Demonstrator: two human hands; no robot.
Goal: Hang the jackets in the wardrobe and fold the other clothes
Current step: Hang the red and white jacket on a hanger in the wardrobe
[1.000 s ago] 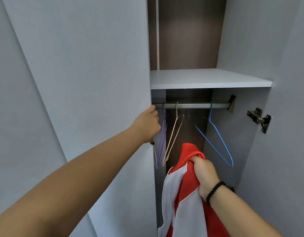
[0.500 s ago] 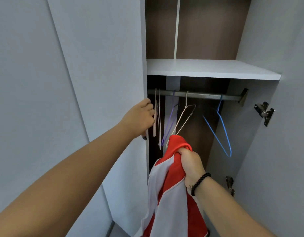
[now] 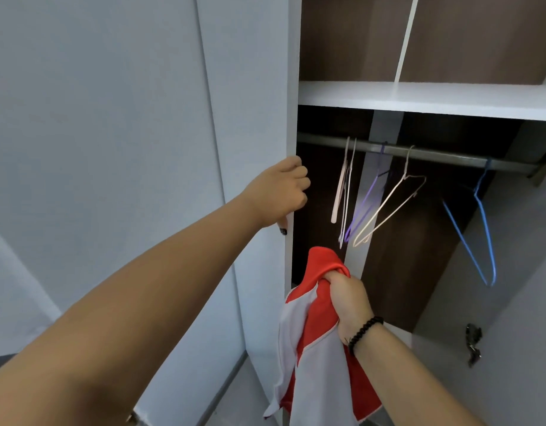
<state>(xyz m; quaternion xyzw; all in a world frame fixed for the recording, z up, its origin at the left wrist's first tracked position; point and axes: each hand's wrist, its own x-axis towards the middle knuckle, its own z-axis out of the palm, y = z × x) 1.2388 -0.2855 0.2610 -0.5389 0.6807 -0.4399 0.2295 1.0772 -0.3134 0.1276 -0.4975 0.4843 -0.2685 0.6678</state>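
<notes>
Wardrobe (image 3: 419, 96) now open wider than second ago, rail (image 3: 434, 153) and hangers (image 3: 385, 207) exposed. Left hand (image 3: 277, 192) curls round door (image 3: 253, 149) edge (thumb partly hidden, probably behind). Right hand (image 3: 348, 299) grips jacket (image 3: 314, 348) below hangers; hanging can start.

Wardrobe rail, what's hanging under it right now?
Under the rail hang bare hangers: pale ones, a purple one and a blue one. No clothes; the left door hides its left end.
</notes>
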